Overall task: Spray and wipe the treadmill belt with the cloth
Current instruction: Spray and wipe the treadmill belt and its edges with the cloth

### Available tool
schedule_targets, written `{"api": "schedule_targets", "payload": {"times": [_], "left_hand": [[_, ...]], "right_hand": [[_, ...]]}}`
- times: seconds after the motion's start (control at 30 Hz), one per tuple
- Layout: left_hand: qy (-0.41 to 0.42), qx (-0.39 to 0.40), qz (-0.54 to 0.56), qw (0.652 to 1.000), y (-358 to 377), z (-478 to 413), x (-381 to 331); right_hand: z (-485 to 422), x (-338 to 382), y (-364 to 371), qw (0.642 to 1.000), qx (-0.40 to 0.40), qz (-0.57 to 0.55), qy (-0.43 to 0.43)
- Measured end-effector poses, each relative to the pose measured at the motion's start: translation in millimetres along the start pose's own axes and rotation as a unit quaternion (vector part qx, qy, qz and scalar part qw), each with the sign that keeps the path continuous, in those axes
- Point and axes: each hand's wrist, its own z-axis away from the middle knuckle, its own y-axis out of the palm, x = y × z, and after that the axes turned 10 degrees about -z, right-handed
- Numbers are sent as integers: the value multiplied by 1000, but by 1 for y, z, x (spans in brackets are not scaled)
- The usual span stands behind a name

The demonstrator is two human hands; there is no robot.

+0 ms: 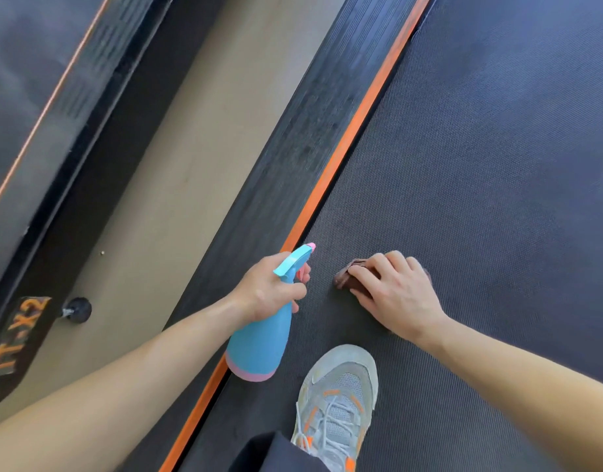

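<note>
The dark textured treadmill belt fills the right side of the head view. My left hand grips the neck of a blue spray bottle with a pink base and pink nozzle tip, held over the belt's left edge, nozzle pointing up and right. My right hand rests on the belt with fingers curled over a bunched brown cloth, pressing it down. Most of the cloth is hidden under the hand.
An orange stripe and a ribbed black side rail run along the belt's left edge. Beyond lies a tan floor and a second treadmill. My grey shoe stands on the belt below my hands.
</note>
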Motion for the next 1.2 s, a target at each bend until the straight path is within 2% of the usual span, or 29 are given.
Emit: {"api": "schedule_targets", "payload": {"times": [0.13,0.23,0.43,0.57,0.67,0.83,0.9,1.0,1.07,1.13,1.2], "left_hand": [[-13,-3,-39,999,3,1,1],[-29,-20,-43,998,5,1,4],[9,-24,3,1000,-6,-2,-4],[17,-46,50,998,-20,-11,-11],[31,-67,98,992,-32,-21,-13],[41,-87,167,981,-44,-37,-20],[47,-84,177,979,-45,-41,-24],[43,-75,167,982,-47,-42,-28],[37,-68,151,985,-50,-43,-26],[32,-67,159,985,-53,-44,-25],[34,-70,180,981,-56,-45,-24]], "right_hand": [[1,-2,-2,1000,-4,1,11],[0,-6,-4,998,-6,-7,54],[-62,-43,-23,980,-87,-3,178],[-109,-36,-17,967,-91,15,238],[-95,-7,-7,980,-67,22,184],[-44,33,13,1000,-10,-13,-19],[-63,16,8,1000,-12,6,-2],[-116,-23,-9,986,-78,31,143],[-137,-36,-15,977,-86,35,192],[-135,-27,-9,976,-95,42,191],[-114,-6,0,985,-94,25,145]]}}
